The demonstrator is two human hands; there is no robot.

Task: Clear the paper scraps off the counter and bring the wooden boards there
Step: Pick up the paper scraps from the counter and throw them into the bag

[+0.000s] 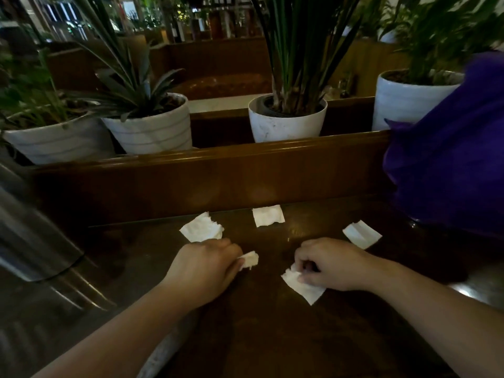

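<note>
Several white paper scraps lie on the dark wooden counter point(267, 336). My left hand point(203, 271) is closed around a crumpled scrap point(250, 259) that sticks out past its fingers. My right hand point(331, 264) pinches the top edge of a flat scrap point(304, 286) lying on the counter. Three loose scraps lie farther back: one point(201, 227) just beyond my left hand, one point(268, 216) at the counter's back edge, one point(362, 234) to the right. No wooden boards are in view.
A raised wooden ledge point(212, 170) runs behind the counter, with white plant pots point(286, 121) standing behind it. A purple cloth point(447, 165) hangs at the right. A shiny metal surface point(30, 241) slopes at the left.
</note>
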